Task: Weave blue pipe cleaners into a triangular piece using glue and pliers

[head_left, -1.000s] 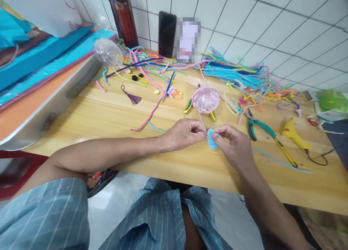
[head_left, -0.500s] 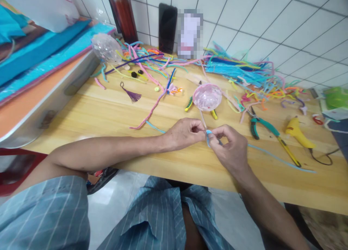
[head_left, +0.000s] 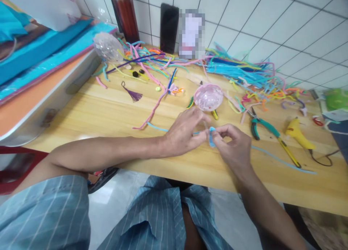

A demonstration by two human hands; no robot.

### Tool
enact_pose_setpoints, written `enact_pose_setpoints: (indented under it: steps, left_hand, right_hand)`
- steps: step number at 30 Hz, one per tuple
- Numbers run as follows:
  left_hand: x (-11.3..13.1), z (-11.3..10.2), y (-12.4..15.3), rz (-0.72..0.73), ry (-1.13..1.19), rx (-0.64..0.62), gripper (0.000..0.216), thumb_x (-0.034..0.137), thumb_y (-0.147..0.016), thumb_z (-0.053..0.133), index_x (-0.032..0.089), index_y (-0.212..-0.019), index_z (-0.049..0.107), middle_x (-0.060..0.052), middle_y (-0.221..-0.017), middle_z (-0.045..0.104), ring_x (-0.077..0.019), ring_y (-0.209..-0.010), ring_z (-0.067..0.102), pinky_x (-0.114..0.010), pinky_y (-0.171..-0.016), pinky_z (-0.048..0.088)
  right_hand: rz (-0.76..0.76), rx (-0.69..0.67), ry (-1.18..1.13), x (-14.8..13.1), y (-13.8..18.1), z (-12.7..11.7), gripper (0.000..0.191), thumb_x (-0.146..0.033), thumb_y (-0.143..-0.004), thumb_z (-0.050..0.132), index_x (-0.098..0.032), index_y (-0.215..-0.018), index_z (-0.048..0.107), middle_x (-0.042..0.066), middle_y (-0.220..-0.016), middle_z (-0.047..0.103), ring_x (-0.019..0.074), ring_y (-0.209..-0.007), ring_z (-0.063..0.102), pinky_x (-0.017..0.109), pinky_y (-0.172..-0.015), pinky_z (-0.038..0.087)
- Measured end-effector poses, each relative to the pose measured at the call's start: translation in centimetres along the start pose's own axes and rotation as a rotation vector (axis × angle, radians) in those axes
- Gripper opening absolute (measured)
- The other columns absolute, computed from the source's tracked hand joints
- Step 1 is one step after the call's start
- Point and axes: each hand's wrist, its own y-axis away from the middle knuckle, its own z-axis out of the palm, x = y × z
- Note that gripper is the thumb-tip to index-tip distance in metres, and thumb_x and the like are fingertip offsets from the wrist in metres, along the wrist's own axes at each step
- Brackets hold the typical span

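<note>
My right hand [head_left: 233, 148] pinches a small coil of light blue pipe cleaner [head_left: 211, 138] just above the wooden table [head_left: 108, 112]. My left hand [head_left: 185, 132] is beside it with fingers loosely spread, fingertips close to the coil and to a thin pale stick that leads up to a clear pink ball [head_left: 208, 97]. The blue pipe cleaner's long tail [head_left: 282, 162] trails right across the table.
Green-handled pliers [head_left: 262, 128] and a yellow glue gun [head_left: 297, 134] lie to the right. A heap of coloured pipe cleaners [head_left: 239, 76] runs along the back by the tiled wall. A purple tassel [head_left: 132, 94], a clear ball [head_left: 107, 48], a dark phone [head_left: 168, 27] and a red bottle [head_left: 123, 14] stand further back.
My left hand has let go of its pinch on the stick and opened its fingers, shifting slightly up. My right hand keeps hold of the blue coil, which has turned.
</note>
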Motion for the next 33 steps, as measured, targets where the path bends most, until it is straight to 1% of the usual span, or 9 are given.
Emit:
enact_pose_setpoints:
  steps: [2,4,8,12,15,18,22,27,33]
  left_hand:
    - [1.1,0.1,0.8,0.173,0.070,-0.083,0.011,0.024,-0.096,0.058,0.020,-0.101,0.067,-0.010,-0.103,0.074,-0.0221,-0.105,0.066,-0.038,-0.099,0.050]
    - [1.8,0.5,1.8,0.186,0.168,-0.278,0.013,0.023,-0.099,0.052,0.021,-0.096,0.065,-0.008,-0.091,0.072,-0.0186,-0.092,0.066,-0.033,-0.091,0.053]
    - [1.1,1.8,2.7,-0.190,0.235,-0.429,0.017,0.031,-0.100,0.053,0.019,-0.100,0.065,-0.006,-0.095,0.072,-0.0169,-0.085,0.065,-0.032,-0.083,0.052]
    - [-0.7,2.4,2.3,-0.388,0.417,-0.277,0.022,0.037,-0.100,0.054,0.018,-0.110,0.062,-0.007,-0.107,0.068,-0.0171,-0.093,0.064,-0.031,-0.084,0.054]
    - [-1.5,2.8,2.3,-0.469,0.551,-0.119,0.024,0.039,-0.101,0.054,0.019,-0.114,0.059,-0.006,-0.110,0.064,-0.0127,-0.082,0.063,-0.029,-0.077,0.054]
    - [-2.1,3.2,2.3,-0.486,0.615,-0.040,0.032,0.043,-0.102,0.055,0.018,-0.122,0.060,-0.004,-0.107,0.064,-0.0103,-0.074,0.061,-0.027,-0.073,0.053]
    - [-2.5,3.1,1.8,-0.401,0.567,-0.013,0.039,0.046,-0.102,0.057,0.015,-0.125,0.067,-0.001,-0.085,0.063,-0.0120,-0.074,0.059,-0.026,-0.073,0.051]
    - [-3.0,2.6,0.9,-0.277,0.495,-0.074,0.029,0.039,-0.100,0.059,0.016,-0.114,0.072,-0.007,-0.107,0.070,-0.0115,-0.079,0.060,-0.026,-0.077,0.053]
    - [-3.9,2.5,0.5,-0.267,0.497,-0.096,0.028,0.041,-0.100,0.059,0.017,-0.107,0.071,-0.006,-0.100,0.073,-0.0153,-0.088,0.066,-0.027,-0.079,0.053]
  right_hand:
    - [0.133,-0.030,-0.163,0.3,-0.5,-0.2,0.014,-0.034,-0.082,0.071,-0.024,-0.073,0.069,0.000,-0.063,0.069,0.0161,-0.058,0.061,0.031,-0.060,0.049]
    - [0.245,-0.055,-0.294,0.7,-1.0,-0.3,0.017,-0.038,-0.079,0.075,-0.023,-0.071,0.069,-0.001,-0.060,0.067,0.0150,-0.054,0.059,0.029,-0.054,0.048]
    - [0.361,-0.077,-0.425,1.5,-1.8,-0.1,0.022,-0.040,-0.070,0.083,-0.022,-0.069,0.069,-0.001,-0.059,0.066,0.0146,-0.052,0.058,0.028,-0.050,0.049]
    - [0.385,-0.079,-0.449,2.0,-2.3,0.0,0.026,-0.041,-0.066,0.086,-0.022,-0.067,0.069,-0.001,-0.057,0.065,0.0133,-0.051,0.056,0.026,-0.049,0.048]
    - [0.380,-0.104,-0.428,2.3,-2.5,0.0,0.024,-0.040,-0.067,0.085,-0.021,-0.067,0.070,-0.002,-0.057,0.064,0.0131,-0.052,0.055,0.026,-0.049,0.046]
    - [0.375,-0.122,-0.412,2.6,-2.5,-0.1,0.022,-0.040,-0.068,0.082,-0.021,-0.067,0.070,-0.002,-0.057,0.064,0.0132,-0.052,0.054,0.026,-0.051,0.046]
    - [0.409,-0.154,-0.424,2.9,-2.6,0.0,0.025,-0.043,-0.066,0.081,-0.021,-0.065,0.069,-0.002,-0.057,0.063,0.0128,-0.052,0.052,0.027,-0.051,0.044]
    - [0.443,-0.213,-0.444,2.9,-2.5,0.2,0.028,-0.045,-0.066,0.083,-0.021,-0.066,0.069,-0.002,-0.057,0.062,0.0127,-0.052,0.052,0.027,-0.052,0.041]
    - [0.425,-0.284,-0.464,2.6,-2.3,0.3,0.029,-0.047,-0.068,0.079,-0.021,-0.067,0.067,-0.002,-0.057,0.061,0.0125,-0.051,0.051,0.027,-0.052,0.040]
